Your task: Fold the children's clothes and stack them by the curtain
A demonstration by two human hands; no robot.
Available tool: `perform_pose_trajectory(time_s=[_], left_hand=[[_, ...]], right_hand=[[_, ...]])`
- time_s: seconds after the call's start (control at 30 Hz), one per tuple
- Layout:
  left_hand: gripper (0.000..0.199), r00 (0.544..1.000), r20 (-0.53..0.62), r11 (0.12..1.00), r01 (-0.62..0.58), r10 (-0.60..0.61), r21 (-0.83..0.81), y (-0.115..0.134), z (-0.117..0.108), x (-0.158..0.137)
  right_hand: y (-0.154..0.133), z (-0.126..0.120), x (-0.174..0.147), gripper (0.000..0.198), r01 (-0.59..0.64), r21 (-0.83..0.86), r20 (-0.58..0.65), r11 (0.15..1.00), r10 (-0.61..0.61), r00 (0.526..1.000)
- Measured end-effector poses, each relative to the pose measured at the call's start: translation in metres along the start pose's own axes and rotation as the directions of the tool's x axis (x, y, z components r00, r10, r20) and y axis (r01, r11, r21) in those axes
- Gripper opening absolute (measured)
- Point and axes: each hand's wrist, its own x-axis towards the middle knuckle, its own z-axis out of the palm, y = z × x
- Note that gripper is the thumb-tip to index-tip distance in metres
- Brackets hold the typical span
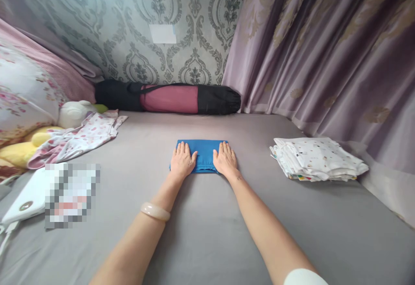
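Note:
A blue cloth (pixel 204 150), folded into a flat rectangle, lies on the grey bed sheet (pixel 207 224) in front of me. My left hand (pixel 183 159) rests flat on its left end, fingers stretched forward and thumb pointing inward. On the right end lies my right hand (pixel 225 159), palm down with the fingers extended. Between the two hands the middle of the cloth shows, with layered fold edges along the near side. Neither hand grips anything.
At right sits a stack of folded white printed clothes (pixel 319 157). A black and maroon roll bag (pixel 168 98) lies along the wall. At left are a patterned garment (pixel 84 136), plush toys (pixel 74 113), a white power bank (pixel 35 194) with cable, and a blurred-out item (pixel 73 196).

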Motion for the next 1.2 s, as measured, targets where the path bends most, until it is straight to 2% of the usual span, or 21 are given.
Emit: perform_pose_trajectory(time_s=[0.1, 0.2, 0.37, 0.63, 0.8, 0.9, 1.03, 1.2], left_hand=[[0.065, 0.998, -0.058, 1.000, -0.013, 0.014, 0.023, 0.004, -0.005, -0.006], [0.065, 0.996, -0.079, 0.999, -0.036, 0.039, 0.041, 0.013, -0.006, -0.016], [0.066, 0.997, 0.013, 0.995, -0.083, 0.082, 0.049, 0.023, -0.001, -0.026], [0.065, 0.996, 0.037, 0.996, -0.083, 0.082, 0.028, 0.022, 0.000, -0.025], [0.060, 0.998, 0.001, 0.994, -0.069, 0.070, -0.079, 0.020, -0.002, -0.023], [0.047, 0.995, -0.098, 0.976, -0.048, 0.027, -0.212, 0.016, -0.005, -0.017], [0.039, 0.972, -0.220, 0.941, 0.004, -0.083, -0.339, 0.005, -0.010, -0.010], [0.037, 0.949, -0.218, 0.901, 0.121, -0.228, -0.417, -0.012, -0.010, -0.004]], right_hand=[[-0.002, -0.002, -0.005, 0.062, 0.011, -0.010, -0.043, 1.000, -0.011, 0.999], [-0.010, -0.001, -0.014, 0.061, 0.071, -0.020, -0.088, 0.997, -0.072, 0.993], [-0.023, 0.004, -0.026, 0.060, 0.128, -0.005, -0.051, 0.992, -0.128, 0.990], [-0.023, 0.007, -0.028, 0.059, 0.128, -0.012, -0.051, 0.992, -0.128, 0.990], [-0.026, -0.003, -0.025, 0.059, 0.108, -0.008, 0.015, 0.994, -0.107, 0.994], [-0.038, -0.010, -0.017, 0.059, 0.105, -0.001, 0.036, 0.994, -0.105, 0.994], [-0.062, -0.007, -0.001, 0.060, 0.187, 0.048, 0.000, 0.981, -0.187, 0.982], [-0.078, 0.012, 0.011, 0.064, 0.159, 0.077, 0.064, 0.984, -0.164, 0.984]])
